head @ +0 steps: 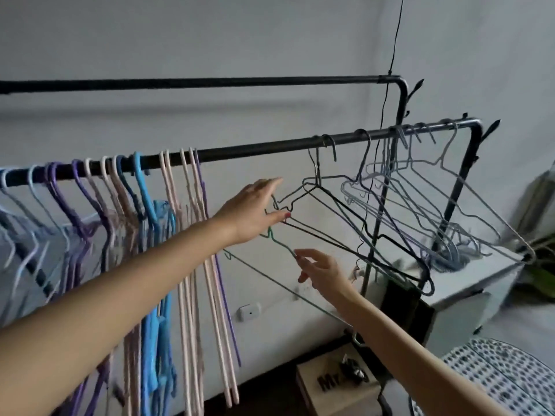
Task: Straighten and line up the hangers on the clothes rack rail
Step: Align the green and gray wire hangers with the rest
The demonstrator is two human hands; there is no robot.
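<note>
A black rack rail (255, 150) runs from lower left to upper right. Pink, purple and blue hangers (180, 223) hang bunched on its left part. Dark wire hangers (354, 211) dangle skewed from the middle, and grey-blue wire hangers (435, 199) tangle near the right end. My left hand (255, 205) pinches the shoulder end of a dark wire hanger between thumb and fingers. Just below, my right hand (321, 271) has its fingertips on a green wire hanger (279, 244) that slants downward; the grip is loose and partly hidden.
A second black rail (210, 82) runs higher behind. A thin black cable (387, 94) hangs down by the right post. Below stand a white box-like unit (468, 286), a cardboard box (336, 385) and a perforated white basket (504, 376).
</note>
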